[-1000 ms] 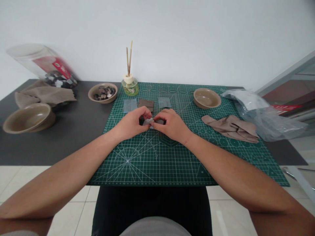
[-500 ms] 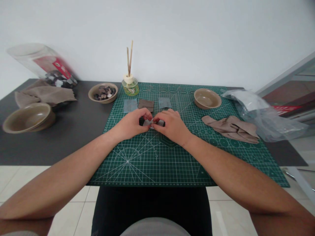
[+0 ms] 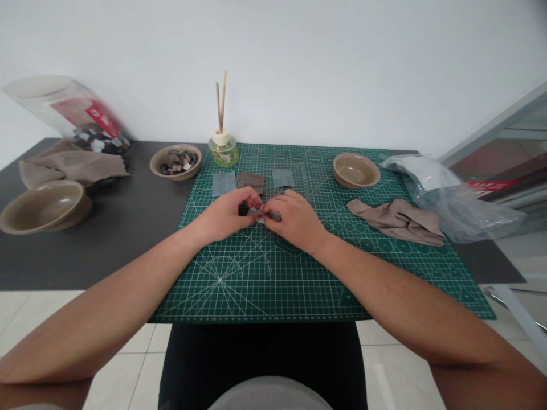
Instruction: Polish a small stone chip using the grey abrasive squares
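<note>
My left hand [image 3: 226,215] and my right hand [image 3: 298,221] meet above the green cutting mat [image 3: 243,296], thumbs and fingertips pinched together. Between them is a small pale grey piece [image 3: 261,220], mostly hidden by the fingers; whether it is cloth or paper I cannot tell. Just beyond the hands lie a blue-grey square [image 3: 224,184], a brown square [image 3: 252,182] and another blue-grey square [image 3: 282,177], flat on the mat.
A reed diffuser [image 3: 223,149] stands at the back. Left are a bowl of dark chips [image 3: 157,169], another bowl [image 3: 83,213], a brown cloth [image 3: 81,165] and a clear bag [image 3: 47,105]. Right are a bowl [image 3: 356,177], a crumpled cloth [image 3: 395,222] and a plastic bag [image 3: 465,208].
The view has shifted slightly, moving the whole scene a little left. Both hands keep their pinch, and the fingertips have moved slightly around the pale grey piece.
</note>
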`<state>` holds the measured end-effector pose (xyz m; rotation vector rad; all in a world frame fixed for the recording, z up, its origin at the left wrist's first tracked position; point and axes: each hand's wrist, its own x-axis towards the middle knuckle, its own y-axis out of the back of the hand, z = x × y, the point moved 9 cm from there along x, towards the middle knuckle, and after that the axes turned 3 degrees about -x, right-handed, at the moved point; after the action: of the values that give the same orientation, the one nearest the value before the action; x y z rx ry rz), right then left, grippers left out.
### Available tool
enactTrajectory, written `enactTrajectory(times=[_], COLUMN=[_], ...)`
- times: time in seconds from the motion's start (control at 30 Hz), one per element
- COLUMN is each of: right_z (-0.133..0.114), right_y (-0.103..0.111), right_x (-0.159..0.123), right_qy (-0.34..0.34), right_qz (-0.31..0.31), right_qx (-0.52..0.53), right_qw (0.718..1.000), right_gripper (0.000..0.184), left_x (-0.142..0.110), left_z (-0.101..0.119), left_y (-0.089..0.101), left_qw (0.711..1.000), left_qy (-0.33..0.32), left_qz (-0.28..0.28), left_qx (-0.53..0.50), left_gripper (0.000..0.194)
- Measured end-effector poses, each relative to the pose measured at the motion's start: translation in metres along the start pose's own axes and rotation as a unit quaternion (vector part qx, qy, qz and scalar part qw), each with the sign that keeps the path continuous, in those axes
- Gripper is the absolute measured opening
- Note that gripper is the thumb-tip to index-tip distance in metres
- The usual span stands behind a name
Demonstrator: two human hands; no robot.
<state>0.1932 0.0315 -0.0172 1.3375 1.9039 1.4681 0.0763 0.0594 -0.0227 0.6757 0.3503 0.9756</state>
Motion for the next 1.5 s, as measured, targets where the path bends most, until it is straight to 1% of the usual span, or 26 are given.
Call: enactTrajectory(times=[0.1, 0.2, 0.47, 0.6, 0.67, 0.77, 0.97, 1.13, 1.3, 1.5], right_z=[-0.0039, -0.0063, -0.0034, -0.0072, -0.0087, -0.0094, -0.0039, 0.0001, -0.0023, -0.0031], right_y=[-0.0010, 0.0021, 0.0003, -0.0027, -0.0018, 0.0015, 0.0029, 0.0008, 0.0014, 0.0025], right_x=[-0.0001, -0.0014, -0.0009, -0.0001, -0.0008, -0.0025, -0.0037, -0.0030, -0.0029, -0.0049], right_qy=[0.014, 0.025, 0.019, 0.037, 0.041, 0.034, 0.010, 0.012, 0.024, 0.001], right_qz=[-0.011, -0.005, -0.006, -0.020, -0.024, -0.022, -0.012, -0.011, -0.002, 0.003], right_qx=[-0.002, -0.012, -0.020, -0.004, -0.005, -0.011, -0.028, -0.006, 0.006, 0.012], right_qw=[1.000, 1.000, 1.000, 0.999, 0.999, 0.999, 0.999, 1.000, 1.000, 1.000], right_gripper=[0.004, 0.003, 0.005, 0.012, 0.010, 0.007, 0.011, 0.014, 0.012, 0.011], left_x=[0.0004, 0.0001, -0.0006, -0.0005, -0.0006, -0.0008, -0.0011, -0.0008, -0.0007, -0.0011], left_z=[-0.0002, 0.0016, 0.0030, 0.0041, 0.0045, 0.0038, 0.0019, 0.0017, 0.0004, -0.0005], left_y=[-0.0006, -0.0004, -0.0007, -0.0010, -0.0008, -0.0006, -0.0013, -0.0023, -0.0016, -0.0007], left_qw=[1.000, 1.000, 1.000, 1.000, 1.000, 0.999, 1.000, 1.000, 1.000, 1.000], left_qy=[0.000, -0.003, -0.010, -0.014, -0.016, -0.014, -0.012, -0.012, -0.004, 0.008], left_qz=[-0.001, -0.003, -0.006, -0.008, -0.009, -0.010, -0.002, -0.002, 0.000, -0.001], left_qx=[-0.002, 0.007, 0.016, 0.013, 0.018, 0.028, 0.016, 0.013, 0.002, 0.004], left_gripper=[0.021, 0.020, 0.019, 0.019, 0.020, 0.020, 0.021, 0.022, 0.023, 0.022])
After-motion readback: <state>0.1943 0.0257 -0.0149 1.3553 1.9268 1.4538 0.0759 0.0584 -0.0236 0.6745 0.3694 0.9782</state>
